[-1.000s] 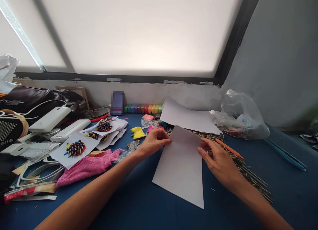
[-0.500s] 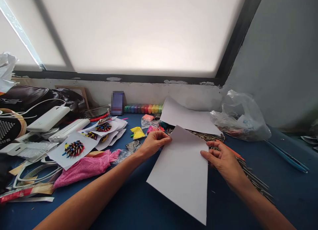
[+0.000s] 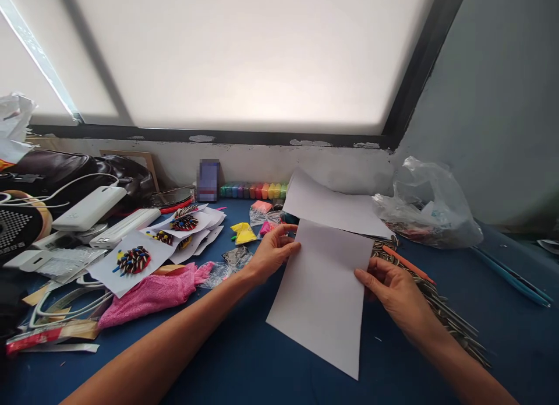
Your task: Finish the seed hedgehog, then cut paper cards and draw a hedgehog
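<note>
A blank white sheet of paper (image 3: 323,300) is held between my two hands over the blue table. My left hand (image 3: 276,252) pinches its upper left edge between thumb and fingers. On the other side my right hand (image 3: 391,282) grips the right edge, thumb on top and fingers behind. Just beyond lies a larger white paper stack (image 3: 336,204), its left corner curled up. Striped sunflower seeds (image 3: 430,294) are heaped behind and right of my right hand, with an orange-handled tool (image 3: 408,265) on them.
Paper pieces with seed-and-clay decorations (image 3: 133,260) lie left, beside a pink cloth (image 3: 151,297) and white power banks (image 3: 89,208). A yellow clay packet (image 3: 243,233) and a row of coloured clay (image 3: 253,190) sit farther back. Right are a plastic bag (image 3: 432,210) and blue tweezers-like tool (image 3: 513,277).
The sheet has turned slightly and now lies straighter, its lower corner a little higher and its top edge nearer the stack. Both hands keep their hold.
</note>
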Demonstrator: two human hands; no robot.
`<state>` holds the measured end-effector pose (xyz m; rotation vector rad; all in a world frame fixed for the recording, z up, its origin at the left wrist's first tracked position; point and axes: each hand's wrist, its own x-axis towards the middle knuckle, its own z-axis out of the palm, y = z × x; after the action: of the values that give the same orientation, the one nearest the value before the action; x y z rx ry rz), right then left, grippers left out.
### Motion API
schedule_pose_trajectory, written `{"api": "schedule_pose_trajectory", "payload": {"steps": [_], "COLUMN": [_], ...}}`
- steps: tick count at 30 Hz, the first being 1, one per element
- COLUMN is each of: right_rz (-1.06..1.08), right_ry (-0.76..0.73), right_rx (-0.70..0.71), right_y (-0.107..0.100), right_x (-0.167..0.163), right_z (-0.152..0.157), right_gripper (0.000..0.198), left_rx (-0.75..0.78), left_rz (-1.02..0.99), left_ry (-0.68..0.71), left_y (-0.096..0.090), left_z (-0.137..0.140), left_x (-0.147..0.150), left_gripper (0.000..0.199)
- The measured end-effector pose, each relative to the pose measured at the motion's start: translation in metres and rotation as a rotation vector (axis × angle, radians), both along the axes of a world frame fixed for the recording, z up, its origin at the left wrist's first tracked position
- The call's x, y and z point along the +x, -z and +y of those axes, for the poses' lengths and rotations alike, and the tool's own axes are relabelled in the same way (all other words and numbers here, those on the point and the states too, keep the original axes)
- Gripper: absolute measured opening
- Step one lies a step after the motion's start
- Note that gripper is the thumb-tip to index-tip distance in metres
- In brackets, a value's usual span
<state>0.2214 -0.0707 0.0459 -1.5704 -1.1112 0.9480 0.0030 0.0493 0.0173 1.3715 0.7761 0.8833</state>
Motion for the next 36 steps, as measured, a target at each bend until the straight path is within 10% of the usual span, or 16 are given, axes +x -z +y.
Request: {"api": "schedule_pose_trajectory", "payload": {"steps": [6,36], "right_rz": [-0.005,-0.029], "right_ry": [-0.067,-0.104], "right_rx": [-0.022,-0.044], "right_y": [0.005,0.01], "right_x": [-0.009,-0.014], "right_z": [-0.004,-0.004], "right_gripper": [0.043,0.053], "left_rx": [0.031,0.503], "left_rz": [-0.021,0.148], "left_ry": [-0.01,-0.201], "left_y": [0.001,0.007], "left_z": [-0.004,-0.001], "left_x": [0.003,0.002], "left_gripper": [0.072,0.012]}}
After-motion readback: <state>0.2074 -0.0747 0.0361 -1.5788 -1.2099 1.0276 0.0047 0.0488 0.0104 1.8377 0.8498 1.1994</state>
